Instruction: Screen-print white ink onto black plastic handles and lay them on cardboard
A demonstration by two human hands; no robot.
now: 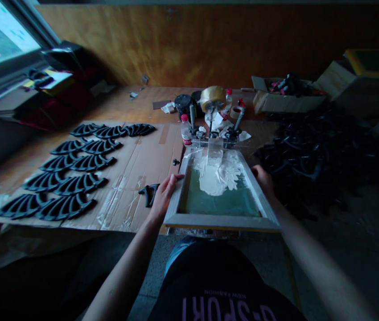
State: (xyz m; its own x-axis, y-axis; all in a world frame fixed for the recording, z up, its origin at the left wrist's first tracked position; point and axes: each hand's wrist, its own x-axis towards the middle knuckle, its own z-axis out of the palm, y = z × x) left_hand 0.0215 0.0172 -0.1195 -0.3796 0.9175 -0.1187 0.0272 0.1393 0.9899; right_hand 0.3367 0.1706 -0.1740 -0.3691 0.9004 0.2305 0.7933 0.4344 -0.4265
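Observation:
In front of me is a screen printing frame [223,220] with a pale border and green mesh. A thick patch of whitish paste [214,178] covers the upper part of the mesh, and a clear squeegee-like blade [215,149] stands in it. My left hand [163,196] is closed at the frame's left side, thumb and fingers at the edge. Right beside it is a black curved part [148,195]; whether the hand touches it I cannot tell. Around the right border my right hand [263,179] is closed, its fingers partly hidden.
Rows of black curved parts [65,207] lie on a cardboard sheet [136,169] at left. A dark heap of black parts [319,156] is at right. Behind the frame are clamps [229,135], a tape roll [212,98], red-capped bottles [185,129] and a cardboard box [286,102].

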